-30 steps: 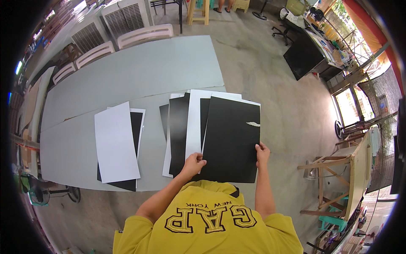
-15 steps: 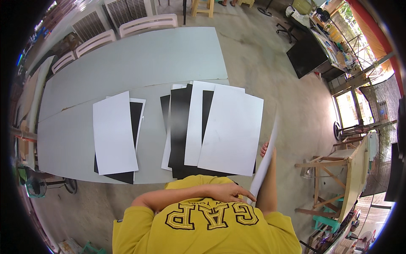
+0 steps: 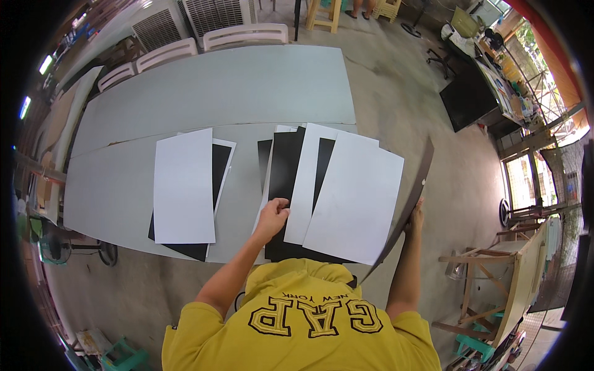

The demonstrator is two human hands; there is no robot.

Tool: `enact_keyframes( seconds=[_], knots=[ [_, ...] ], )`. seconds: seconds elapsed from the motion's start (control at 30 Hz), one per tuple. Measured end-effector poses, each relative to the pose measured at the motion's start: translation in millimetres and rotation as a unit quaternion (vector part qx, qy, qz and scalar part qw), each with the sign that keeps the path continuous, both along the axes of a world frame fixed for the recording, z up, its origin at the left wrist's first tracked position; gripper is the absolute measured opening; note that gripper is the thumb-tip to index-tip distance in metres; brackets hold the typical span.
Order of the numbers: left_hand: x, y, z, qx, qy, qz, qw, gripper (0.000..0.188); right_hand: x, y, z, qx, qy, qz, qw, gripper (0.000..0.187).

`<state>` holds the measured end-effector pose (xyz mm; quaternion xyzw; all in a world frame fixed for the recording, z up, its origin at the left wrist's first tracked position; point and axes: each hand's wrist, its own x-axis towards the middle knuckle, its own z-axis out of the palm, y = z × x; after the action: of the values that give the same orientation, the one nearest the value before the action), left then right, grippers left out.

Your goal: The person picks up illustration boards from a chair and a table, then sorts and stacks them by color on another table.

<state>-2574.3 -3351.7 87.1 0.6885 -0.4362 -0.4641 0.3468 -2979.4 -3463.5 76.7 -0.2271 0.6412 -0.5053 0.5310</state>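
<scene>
My right hand point(image 3: 417, 216) grips a thin sheet point(image 3: 405, 213) by its outer side, holding it on edge beyond the table's right end. Its dark face shows, with a small white spot near the middle. Over the right-hand pile hovers my left hand point(image 3: 273, 219), its fingers loosely bent and a little apart, with nothing visible in them. Below it lie a black sheet point(image 3: 286, 157) and a white sheet point(image 3: 305, 179). A broad white sheet point(image 3: 357, 198) covers the pile's right part. Farther left, a second pile has a white sheet point(image 3: 184, 185) on top and black ones beneath.
The piles lie on a long grey table point(image 3: 247, 86). White chairs point(image 3: 245, 37) line its far side. A black desk point(image 3: 476, 96) stands at the far right, with a wooden frame point(image 3: 479, 272) nearer on the right. A green stool point(image 3: 124, 355) is at lower left.
My left hand has moved from the lower end of the held sheet to above the pile. The sheet in my right hand now shows its dark face instead of its white one.
</scene>
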Motion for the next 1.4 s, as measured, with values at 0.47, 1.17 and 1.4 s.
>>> enact_keyframes(
  seconds=[0.47,1.17,1.4],
  knots=[
    [9.4,-19.4,-29.9,-0.006,-0.045,0.141,0.989,0.046,24.5,-12.1,-46.5,0.069,0.069,0.056,0.994,0.056],
    [-20.9,-43.5,13.8,-0.131,-0.115,0.024,0.984,0.041,72.1,17.3,-27.4,0.075,-0.069,0.189,0.977,0.039],
    [8.3,-40.0,-31.8,-0.084,-0.175,0.077,0.978,0.051,82.7,25.4,-7.9,0.069,-0.103,0.182,0.976,0.041]
  ],
)
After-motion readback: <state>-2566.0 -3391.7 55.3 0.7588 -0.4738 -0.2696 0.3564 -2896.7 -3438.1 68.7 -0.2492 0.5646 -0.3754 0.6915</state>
